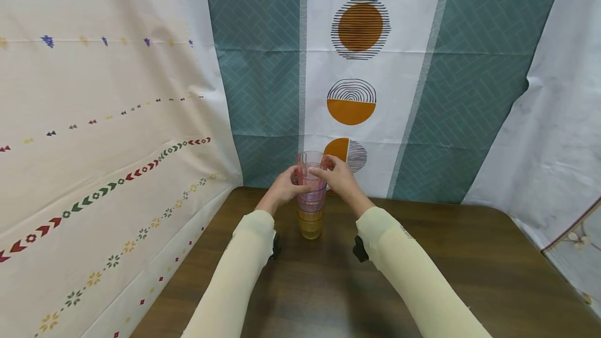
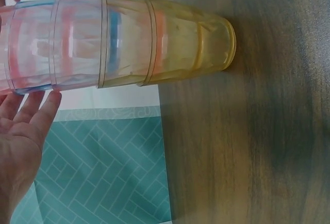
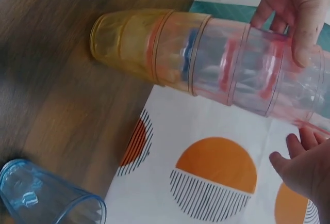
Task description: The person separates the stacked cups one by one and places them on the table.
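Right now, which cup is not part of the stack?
The blue cup, apart in the right wrist view; the others are nested in the stack.

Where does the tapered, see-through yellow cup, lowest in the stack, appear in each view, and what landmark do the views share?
Head: tapered, see-through yellow cup, below centre.
Left wrist: the cup, sideways, above centre.
Right wrist: the cup, sideways, upper left.
Shared landmark: brown wood-grain table.
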The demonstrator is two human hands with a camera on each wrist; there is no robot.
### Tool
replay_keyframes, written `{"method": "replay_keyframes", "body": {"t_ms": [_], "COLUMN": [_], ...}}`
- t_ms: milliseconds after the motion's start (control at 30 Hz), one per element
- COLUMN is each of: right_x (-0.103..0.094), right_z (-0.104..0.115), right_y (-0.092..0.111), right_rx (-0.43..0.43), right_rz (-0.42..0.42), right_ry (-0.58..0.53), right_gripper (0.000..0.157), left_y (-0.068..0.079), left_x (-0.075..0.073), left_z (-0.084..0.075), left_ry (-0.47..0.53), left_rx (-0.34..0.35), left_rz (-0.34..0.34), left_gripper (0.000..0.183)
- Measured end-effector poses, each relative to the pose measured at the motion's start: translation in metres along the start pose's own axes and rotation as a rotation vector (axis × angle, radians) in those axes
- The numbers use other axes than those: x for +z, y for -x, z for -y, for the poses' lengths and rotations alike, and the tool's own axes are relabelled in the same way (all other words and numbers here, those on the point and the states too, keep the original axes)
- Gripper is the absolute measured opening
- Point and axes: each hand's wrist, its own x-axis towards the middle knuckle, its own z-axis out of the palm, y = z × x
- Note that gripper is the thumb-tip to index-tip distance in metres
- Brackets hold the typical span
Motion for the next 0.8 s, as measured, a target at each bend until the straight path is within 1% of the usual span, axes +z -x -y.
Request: {"method": "replay_keyframes", "body": {"t_ms": [100,233,300,433,600,800], "right_x": [-0.001,-0.004,-0.008,-0.021,-0.041,-0.068], "right_z": [0.003,0.012,0.016,0.021,0.024,0.018], "right_y": [0.002,0.004,0.005,0.007,0.012,0.017], "right_rx": [-0.030,-0.065,-0.074,-0.082,-0.105,-0.122], "right_rz": [-0.030,-0.058,-0.066,-0.081,-0.106,-0.142], "right_ry": [-0.019,-0.096,-0.137,-0.203,-0.201,-0.189], "right_gripper": [0.083,0.084,0.084,0.086,0.085,0.081], "left_y": [0.000,0.000,-0.001,-0.003,-0.003,-0.003], "left_x": [0.001,0.001,0.000,0.001,0.001,0.003], "left_z": [0.000,0.000,0.001,0.000,0.001,0.003], "left_ry": [-0.005,-0.013,-0.013,-0.010,-0.009,-0.010], "left_rx": [0.002,-0.010,-0.013,-0.003,0.011,0.006], "left_rz": [-0.002,-0.008,-0.008,-0.004,0.000,-0.012], "left_gripper": [0.078,0.081,0.083,0.087,0.088,0.088]}}
